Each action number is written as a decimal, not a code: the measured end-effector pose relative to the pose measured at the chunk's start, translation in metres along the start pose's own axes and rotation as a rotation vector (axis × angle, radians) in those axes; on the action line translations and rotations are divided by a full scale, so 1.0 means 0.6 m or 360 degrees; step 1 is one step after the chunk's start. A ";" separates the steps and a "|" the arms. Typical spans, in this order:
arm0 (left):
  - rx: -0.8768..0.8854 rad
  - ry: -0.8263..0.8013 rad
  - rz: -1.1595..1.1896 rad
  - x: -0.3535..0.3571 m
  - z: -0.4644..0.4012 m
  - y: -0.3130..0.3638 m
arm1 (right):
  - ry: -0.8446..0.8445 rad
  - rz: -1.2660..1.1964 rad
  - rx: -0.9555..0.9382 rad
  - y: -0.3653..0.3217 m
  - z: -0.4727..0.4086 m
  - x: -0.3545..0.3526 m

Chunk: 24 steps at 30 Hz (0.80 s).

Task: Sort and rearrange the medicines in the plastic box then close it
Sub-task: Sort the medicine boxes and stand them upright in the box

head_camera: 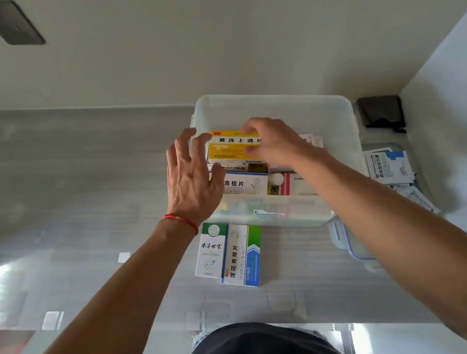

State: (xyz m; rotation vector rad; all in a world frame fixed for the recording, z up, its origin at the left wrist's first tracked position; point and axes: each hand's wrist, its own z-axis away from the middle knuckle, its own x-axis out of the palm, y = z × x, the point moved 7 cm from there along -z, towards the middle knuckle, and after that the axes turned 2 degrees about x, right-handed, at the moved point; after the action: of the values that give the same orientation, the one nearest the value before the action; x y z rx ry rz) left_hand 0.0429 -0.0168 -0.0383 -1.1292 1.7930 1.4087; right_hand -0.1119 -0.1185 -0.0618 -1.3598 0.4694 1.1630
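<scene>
A translucent plastic box (336, 117) stands on the grey table, open on top, with several medicine cartons inside. My right hand (272, 140) pinches a yellow and white carton (230, 146) at its right end, over the box's left half. My left hand (192, 177) has its fingers spread and fairly straight, touching the carton's left end and the box's left wall. Below the carton lie a white and blue carton (242, 184), a small white-capped bottle (275, 180) and a red and white carton (296, 185).
Three cartons (229, 254) lie side by side on the table in front of the box. The box's lid (350, 244) with a blue seal lies at the right under my forearm, with loose sachets (389, 167) on it. A black pouch (381, 113) sits in the back right corner.
</scene>
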 end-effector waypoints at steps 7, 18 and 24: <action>-0.0011 0.0035 0.0032 -0.004 0.000 0.004 | -0.0090 0.0663 -0.0165 -0.023 -0.064 0.077; 0.0011 0.0047 0.0163 -0.003 -0.001 0.001 | 0.0277 0.0233 -0.0105 -0.032 0.041 -0.055; -0.0006 0.0145 0.0341 -0.004 0.004 -0.007 | 0.0005 -0.0669 -0.0154 -0.069 0.225 -0.102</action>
State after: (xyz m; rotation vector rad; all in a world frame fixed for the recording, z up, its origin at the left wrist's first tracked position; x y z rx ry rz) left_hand 0.0477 -0.0140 -0.0389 -1.0426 2.0265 1.5034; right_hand -0.1490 -0.0100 0.0410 -1.4577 0.1183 0.8444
